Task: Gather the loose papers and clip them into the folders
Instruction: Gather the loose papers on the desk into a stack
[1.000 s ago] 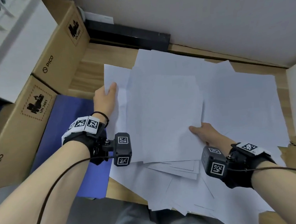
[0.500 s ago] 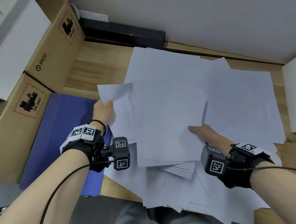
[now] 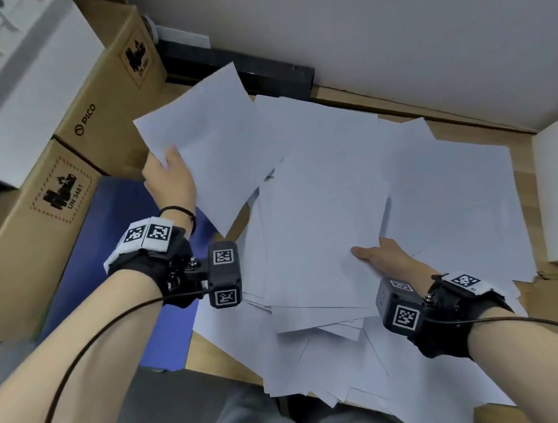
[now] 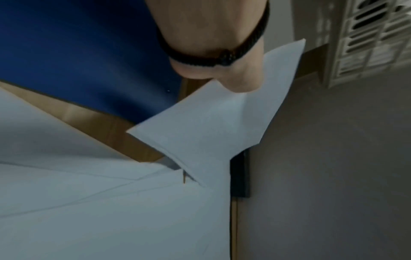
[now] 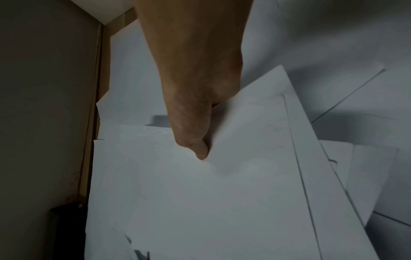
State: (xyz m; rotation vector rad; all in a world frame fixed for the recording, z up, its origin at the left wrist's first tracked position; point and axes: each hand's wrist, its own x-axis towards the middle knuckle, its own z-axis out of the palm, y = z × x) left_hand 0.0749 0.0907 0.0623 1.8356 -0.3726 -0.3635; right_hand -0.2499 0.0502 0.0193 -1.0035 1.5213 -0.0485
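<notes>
A: Where are the loose papers right now?

B: Spread in an overlapping heap across the wooden counter, some hanging over the near edge. The left hand pinches a lifted sheet by its near-left corner, thumb on top, so the sheet hangs above the pile. The right hand grips the gathered stack at its lower right edge, thumb pressed on the top page and fingers hidden beneath.

A: How do you expect these to handle?

B: Light and floppy, I judge. The lifted sheet already bows in the left wrist view, so one corner gives little control. The pages look smooth and will likely slide over each other, as the fanned edges under the stack suggest.

A: Best place to take hold, then?

B: Along an edge, thumb above and fingers below, as the right hand does. Squaring them against the counter should help before clipping.

A: And the folders?

B: A blue folder lies flat at the left, beside the cardboard boxes. I cannot see its clip.
</notes>
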